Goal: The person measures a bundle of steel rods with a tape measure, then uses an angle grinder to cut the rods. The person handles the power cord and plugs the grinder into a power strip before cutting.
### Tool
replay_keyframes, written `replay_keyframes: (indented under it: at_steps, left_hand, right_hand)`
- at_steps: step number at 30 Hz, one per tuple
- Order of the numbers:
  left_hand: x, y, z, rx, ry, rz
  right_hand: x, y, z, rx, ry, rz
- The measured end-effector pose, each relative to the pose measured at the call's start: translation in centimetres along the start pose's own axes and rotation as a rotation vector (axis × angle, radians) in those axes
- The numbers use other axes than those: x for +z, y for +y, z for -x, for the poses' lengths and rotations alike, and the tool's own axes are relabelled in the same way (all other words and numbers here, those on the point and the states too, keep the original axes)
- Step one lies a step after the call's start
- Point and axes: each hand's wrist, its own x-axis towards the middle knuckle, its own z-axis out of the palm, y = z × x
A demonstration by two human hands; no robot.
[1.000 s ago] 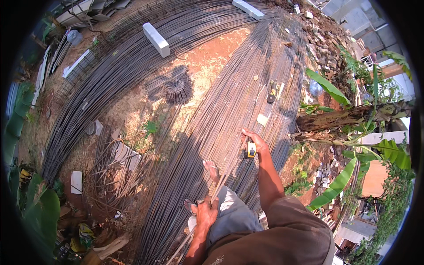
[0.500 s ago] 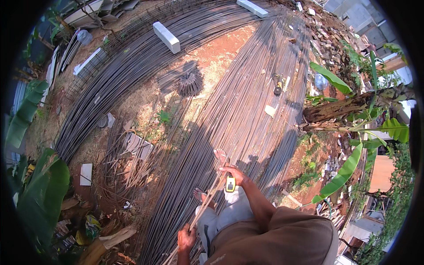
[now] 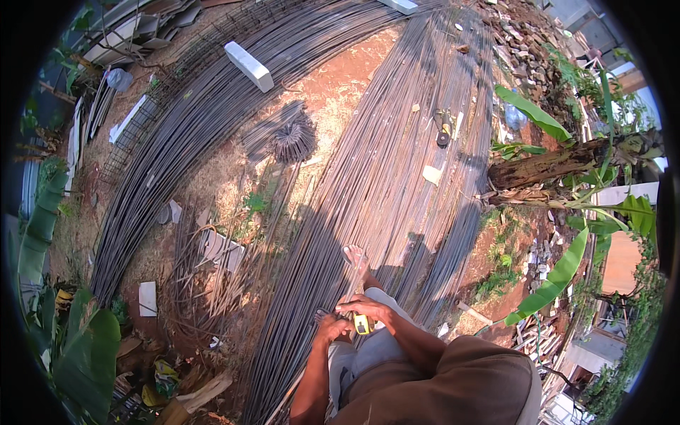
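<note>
I stand on a wide bed of long steel reinforcing bars (image 3: 397, 163) lying on the ground. My right hand (image 3: 363, 307) is closed around a small yellow tape measure (image 3: 363, 325) just above my knees. My left hand (image 3: 330, 328) is curled right beside it, touching the tape measure's left side; what its fingers pinch is too small to make out. My bare foot (image 3: 354, 258) rests on the bars just beyond the hands. My grey trousers and brown shirt fill the lower edge.
A second curved bundle of bars (image 3: 177, 149) runs along the left, with a white block (image 3: 248, 65) on it. A bundle of short rods (image 3: 292, 140) lies on red earth between. A yellow-black tool (image 3: 444, 130) and a pale scrap (image 3: 432, 175) lie farther up. Banana trunk (image 3: 545, 167) at right.
My right hand has drawn the tape measure back from an outstretched reach to close in front of me. The left hand has come up to meet it. My view has tilted downward.
</note>
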Motion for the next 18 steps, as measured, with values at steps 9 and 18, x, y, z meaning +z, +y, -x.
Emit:
replay_keyframes:
  at_steps: [9,18]
  left_hand:
    - [0.4,1.7,0.8,-0.125,0.318,-0.115]
    - [-3.1,9.1,6.2,-0.117,0.408,-0.137]
  right_hand:
    - [-21.7,-9.3,-4.2,-0.294,0.187,-0.611]
    - [-28.5,-21.9,-7.3,-0.244,0.259,-0.567]
